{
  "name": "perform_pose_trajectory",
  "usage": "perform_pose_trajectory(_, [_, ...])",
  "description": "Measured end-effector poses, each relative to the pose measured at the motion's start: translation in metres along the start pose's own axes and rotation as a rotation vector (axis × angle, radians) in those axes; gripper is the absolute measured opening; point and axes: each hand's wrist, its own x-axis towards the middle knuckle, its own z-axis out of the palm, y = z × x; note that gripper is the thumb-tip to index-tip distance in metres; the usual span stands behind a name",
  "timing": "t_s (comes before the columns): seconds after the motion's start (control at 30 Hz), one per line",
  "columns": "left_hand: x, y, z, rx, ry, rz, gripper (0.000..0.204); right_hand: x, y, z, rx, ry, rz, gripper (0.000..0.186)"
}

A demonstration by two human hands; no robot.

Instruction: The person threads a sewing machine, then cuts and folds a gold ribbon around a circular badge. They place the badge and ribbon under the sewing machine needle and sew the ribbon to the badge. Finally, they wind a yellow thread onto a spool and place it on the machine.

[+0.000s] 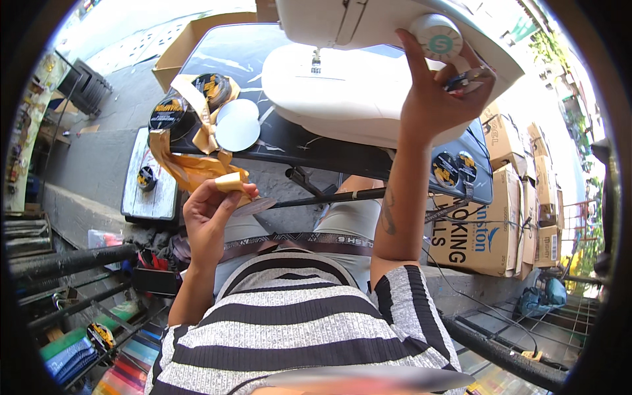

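A white sewing machine (329, 85) stands on the black marbled table. My right hand (438, 99) reaches up to its round white dial (436, 36), with thumb and fingers curled around the rim. A small metallic and blue tool (466, 79) sits among those fingers; its kind I cannot make out. My left hand (214, 210) pinches a folded pale-yellow strip (230, 182) in front of the table. Orange-yellow material (191, 168) trails from near that hand up to the tabletop. Just beside the fingers is a greyish disc (255, 207), partly hidden.
Black round patches (168, 113) and a white disc (237, 125) lie on the table's left part. Two more patches (446, 169) are at its right end. Cardboard boxes (480, 224) stack at right. A small white-topped stool (150, 174) stands left. Black metal bars (72, 260) flank me.
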Motion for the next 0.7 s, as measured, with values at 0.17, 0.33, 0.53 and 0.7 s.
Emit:
perform_pose_trajectory(0.17, [-0.002,0.002,-0.004,-0.089,-0.002,-0.050,0.021,-0.014,-0.012,-0.009,0.145,0.054,-0.038,0.079])
perform_pose_trajectory(0.33, [-0.002,0.010,-0.016,-0.379,0.016,-0.178,0.037,-0.094,-0.062,-0.038,0.604,-0.653,0.452,0.053])
perform_pose_trajectory(0.53, [0.003,0.012,-0.009,-0.372,0.064,-0.163,0.041,-0.159,-0.120,-0.049,0.896,-1.083,1.128,0.048])
perform_pose_trajectory(0.7, [0.007,0.018,-0.016,-0.333,0.137,-0.065,0.038,-0.161,-0.126,-0.052,0.661,-1.196,1.412,0.032])
